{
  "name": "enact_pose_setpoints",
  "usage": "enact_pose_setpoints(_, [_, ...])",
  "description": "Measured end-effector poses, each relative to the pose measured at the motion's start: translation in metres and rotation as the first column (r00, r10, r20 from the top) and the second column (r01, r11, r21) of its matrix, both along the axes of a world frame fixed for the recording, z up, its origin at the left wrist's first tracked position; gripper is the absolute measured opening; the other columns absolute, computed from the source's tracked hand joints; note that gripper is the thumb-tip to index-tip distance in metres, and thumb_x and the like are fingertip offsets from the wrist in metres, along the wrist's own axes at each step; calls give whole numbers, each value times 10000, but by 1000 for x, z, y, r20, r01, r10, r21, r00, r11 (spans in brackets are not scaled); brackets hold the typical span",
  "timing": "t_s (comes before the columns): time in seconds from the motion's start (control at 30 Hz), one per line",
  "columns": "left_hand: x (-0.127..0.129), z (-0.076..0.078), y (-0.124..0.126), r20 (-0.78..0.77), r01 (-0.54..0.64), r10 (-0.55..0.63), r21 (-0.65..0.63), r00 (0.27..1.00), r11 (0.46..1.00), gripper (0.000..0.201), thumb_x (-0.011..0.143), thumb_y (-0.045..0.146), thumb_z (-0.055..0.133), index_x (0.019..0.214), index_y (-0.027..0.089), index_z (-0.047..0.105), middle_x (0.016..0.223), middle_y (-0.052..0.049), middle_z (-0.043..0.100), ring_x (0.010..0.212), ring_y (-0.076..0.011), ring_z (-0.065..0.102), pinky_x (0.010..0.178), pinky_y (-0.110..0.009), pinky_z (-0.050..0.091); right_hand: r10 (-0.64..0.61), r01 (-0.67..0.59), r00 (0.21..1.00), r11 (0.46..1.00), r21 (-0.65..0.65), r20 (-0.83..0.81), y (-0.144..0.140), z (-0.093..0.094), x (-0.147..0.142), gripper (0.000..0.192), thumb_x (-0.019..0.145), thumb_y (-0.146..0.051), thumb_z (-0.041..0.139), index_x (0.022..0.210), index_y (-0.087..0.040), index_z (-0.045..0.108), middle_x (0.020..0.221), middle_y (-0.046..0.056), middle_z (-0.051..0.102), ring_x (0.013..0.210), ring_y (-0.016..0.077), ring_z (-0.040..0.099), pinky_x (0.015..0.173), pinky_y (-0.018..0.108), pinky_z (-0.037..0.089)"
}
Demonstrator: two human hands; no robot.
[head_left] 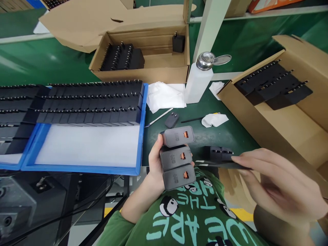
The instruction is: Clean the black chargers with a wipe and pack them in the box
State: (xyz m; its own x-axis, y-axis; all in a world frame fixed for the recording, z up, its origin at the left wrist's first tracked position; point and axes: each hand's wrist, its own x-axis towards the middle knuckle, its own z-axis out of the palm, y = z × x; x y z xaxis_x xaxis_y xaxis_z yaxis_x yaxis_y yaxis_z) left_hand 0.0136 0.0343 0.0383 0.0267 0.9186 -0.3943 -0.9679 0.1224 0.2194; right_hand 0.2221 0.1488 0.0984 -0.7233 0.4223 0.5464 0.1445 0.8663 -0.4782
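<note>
Chargers [176, 158] stacked in left hand [153, 164], ports toward camera, long axes crosswise.

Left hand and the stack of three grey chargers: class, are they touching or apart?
Touching. The head view shows the left hand wrapped around the stack of three chargers, fingers pressed against their left side.

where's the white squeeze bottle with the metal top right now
In the head view the white bottle stands upright on the green table, right of centre, between the folded white cloth and the cardboard box on the right.
</note>
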Motion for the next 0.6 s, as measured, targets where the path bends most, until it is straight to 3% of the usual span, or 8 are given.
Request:
enact_pose_setpoints(0.1, [-1,-2,1,-1,-5,5,9,1000,1000,596,745,696,706,1012,163,717,801,-95,675,654,-223,674,574,-326,562,-247,246,969,969,33,21,17,-13,15,348,809,-5,682,1072,-233,689,881,31,676,750,171,653,675,315,532])
enact_pose_setpoints(0.17, [-2,-2,2,0,-14,14,7,1000,1000,609,750,697,699,1064,175,708,769,-79,663,627,-216,661,550,-323,549,-445,436,891,894,103,95,34,-32,27,236,833,-89,696,1012,-242,698,877,30,706,753,187,675,677,318,534])
enact_pose_setpoints(0.23, [-2,-3,3,-3,-11,11,15,1000,1000,616,742,700,704,1063,175,707,745,-69,650,607,-207,645,531,-320,540,-537,513,820,843,163,196,53,-55,37,147,871,-159,676,999,-227,696,878,41,722,717,185,683,633,299,536])
enact_pose_setpoints(0.37, [-2,-3,5,-25,0,2,45,1000,999,623,721,701,720,1040,165,712,728,-62,650,602,-206,641,517,-314,539,-490,454,818,872,183,303,76,-86,42,120,916,-200,630,1023,-198,685,934,85,738,761,211,708,645,298,563])
enact_pose_setpoints(0.5, [-2,-4,7,-50,-24,26,37,998,999,615,760,697,685,1029,145,715,730,-66,659,602,-201,636,512,-303,534,-445,394,841,894,214,309,80,-84,22,255,952,-252,581,1180,-170,658,1178,188,688,1120,345,648,953,462,539])
enact_pose_setpoints(0.6, [-2,-5,8,-79,-34,36,24,996,999,615,803,686,648,1067,134,711,746,-70,661,619,-210,635,516,-314,537,-293,252,880,955,156,374,87,-80,-3,294,975,-300,554,1239,-210,644,1229,132,675,1127,299,647,982,440,538])
